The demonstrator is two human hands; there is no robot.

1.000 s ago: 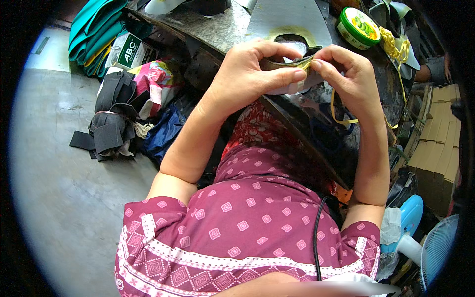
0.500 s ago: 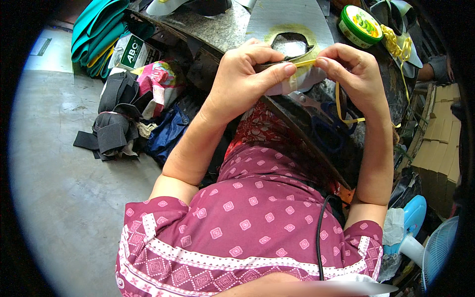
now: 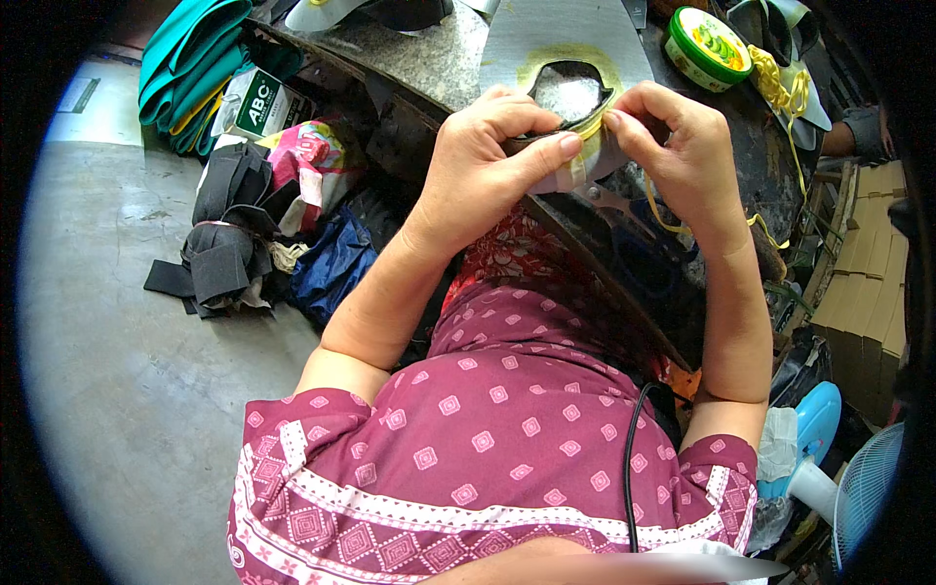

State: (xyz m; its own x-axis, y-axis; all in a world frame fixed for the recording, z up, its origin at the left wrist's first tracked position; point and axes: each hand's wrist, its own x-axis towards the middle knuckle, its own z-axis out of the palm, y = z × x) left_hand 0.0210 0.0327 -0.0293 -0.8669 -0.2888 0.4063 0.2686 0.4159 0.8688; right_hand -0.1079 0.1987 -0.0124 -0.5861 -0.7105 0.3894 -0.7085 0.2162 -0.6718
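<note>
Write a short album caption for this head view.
Two hands, left hand and right hand, pinch a yellow strip at a cluttered workbench.

There's a dark curved shoe-upper piece (image 3: 546, 141) with a yellow strip (image 3: 588, 136) along its edge, held up just above the table, edge-on. Looks like leather, hard to tell though, fingers cover most of it.

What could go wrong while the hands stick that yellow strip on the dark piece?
1. The yellow strip is pinched only by fingertips of the left hand and right hand, so it might slip or go on crooked.
2. Its loose tail hangs past the table edge and could perhaps snag.
3. The open round tin stands close behind the hands; a bump could maybe knock it.
</note>
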